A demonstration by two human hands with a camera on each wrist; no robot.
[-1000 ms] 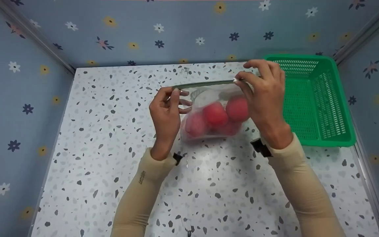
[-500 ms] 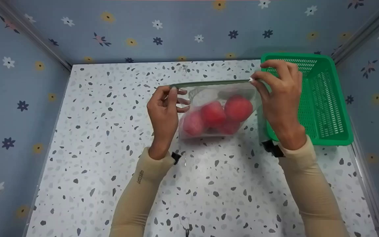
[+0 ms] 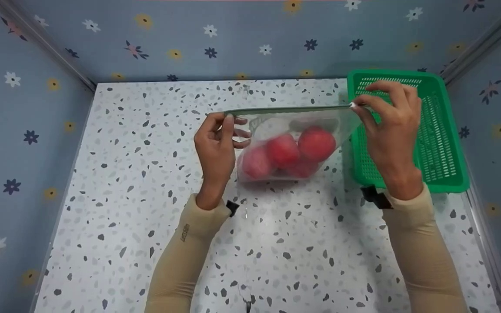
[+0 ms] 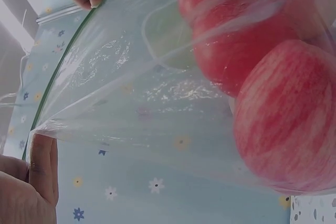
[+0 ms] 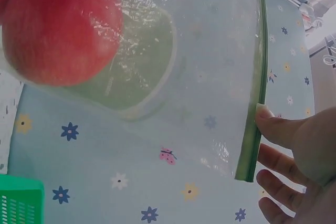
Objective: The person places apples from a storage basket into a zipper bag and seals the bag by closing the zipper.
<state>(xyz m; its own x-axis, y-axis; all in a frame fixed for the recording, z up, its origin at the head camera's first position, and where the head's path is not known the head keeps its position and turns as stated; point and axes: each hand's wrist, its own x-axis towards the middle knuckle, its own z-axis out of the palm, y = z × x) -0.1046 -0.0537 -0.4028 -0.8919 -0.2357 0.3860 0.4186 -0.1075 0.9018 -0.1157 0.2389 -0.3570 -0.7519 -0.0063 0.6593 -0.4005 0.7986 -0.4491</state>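
Note:
A clear zip bag (image 3: 272,123) holds several red apples (image 3: 316,144) and stands above the speckled tabletop, its green zip strip (image 3: 289,110) running along the top. My left hand (image 3: 216,143) pinches the strip's left end between thumb and forefinger, its other fingers behind the bag. Near the strip's right end, my right hand (image 3: 393,130) pinches the zip with thumb and forefinger, a small white spot showing at the fingertips. In the right wrist view the thumb (image 5: 281,129) presses the strip a little short of the bag's corner. One striped apple (image 4: 289,116) fills the left wrist view's right side.
A green perforated basket (image 3: 439,143) stands at the table's right, partly behind my right hand. Blue flowered panels (image 3: 242,39) enclose the back and both sides of the speckled table (image 3: 146,174).
My right hand has slid to the right along the zip strip, from over the bag to near its right corner, in front of the basket. The left hand keeps its hold almost unmoved.

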